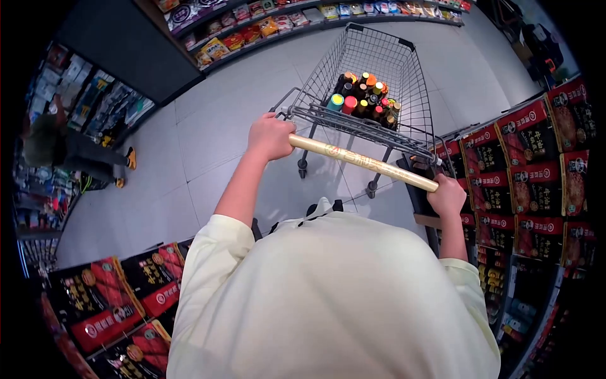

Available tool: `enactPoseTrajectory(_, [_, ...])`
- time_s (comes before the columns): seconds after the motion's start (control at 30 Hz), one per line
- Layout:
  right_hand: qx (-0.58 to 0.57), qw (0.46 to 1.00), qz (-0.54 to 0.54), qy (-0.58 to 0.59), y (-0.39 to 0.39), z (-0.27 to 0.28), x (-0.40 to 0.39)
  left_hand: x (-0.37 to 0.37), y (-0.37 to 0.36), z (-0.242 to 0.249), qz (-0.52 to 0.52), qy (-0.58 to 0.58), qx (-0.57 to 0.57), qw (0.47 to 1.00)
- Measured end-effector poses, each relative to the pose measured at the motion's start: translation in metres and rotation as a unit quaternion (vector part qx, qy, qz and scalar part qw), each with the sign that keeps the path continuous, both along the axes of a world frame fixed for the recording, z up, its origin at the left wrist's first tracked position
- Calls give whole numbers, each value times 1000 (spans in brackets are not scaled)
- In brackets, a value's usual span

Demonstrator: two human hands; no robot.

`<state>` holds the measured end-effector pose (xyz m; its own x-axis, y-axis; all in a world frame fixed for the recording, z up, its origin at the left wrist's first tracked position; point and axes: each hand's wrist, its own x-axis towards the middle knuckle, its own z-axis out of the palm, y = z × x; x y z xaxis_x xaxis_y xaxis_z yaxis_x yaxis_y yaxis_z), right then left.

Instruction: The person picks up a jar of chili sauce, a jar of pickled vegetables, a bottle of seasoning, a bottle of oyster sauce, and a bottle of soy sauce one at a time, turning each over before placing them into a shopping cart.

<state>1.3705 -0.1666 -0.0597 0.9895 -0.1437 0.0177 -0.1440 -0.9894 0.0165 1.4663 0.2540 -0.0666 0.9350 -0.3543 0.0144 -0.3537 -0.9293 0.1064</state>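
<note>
A wire shopping cart (421,95) stands ahead of me, tilted a little in the view. My left hand (271,137) is wrapped round the left end of its pale yellow handle (363,162), which bears printed characters. Round the right end of the same handle, my right hand (447,194) is closed. Inside the basket, several dark bottles (363,95) with yellow, red, orange and green caps stand close together near the handle side. The cart's lower frame is partly hidden by the handle and basket.
Shelves of packaged snacks (252,35) curve across the far side. Red and black packages (529,151) line the right, with more such packages (95,303) at lower left. Another person (69,148) stands by the left shelves. Grey floor tiles (214,120) lie between the shelving and the cart.
</note>
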Motion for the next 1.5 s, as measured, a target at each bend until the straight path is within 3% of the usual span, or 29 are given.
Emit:
enactPoseTrajectory(0.97, [12, 994, -110, -19, 40, -17, 209, 319, 4, -15, -139, -36, -19, 989])
enactPoseTrajectory(1.5, [-17, 976, -211, -57, 85, -35, 252, 420, 12, -18, -230, -10, -4, 973])
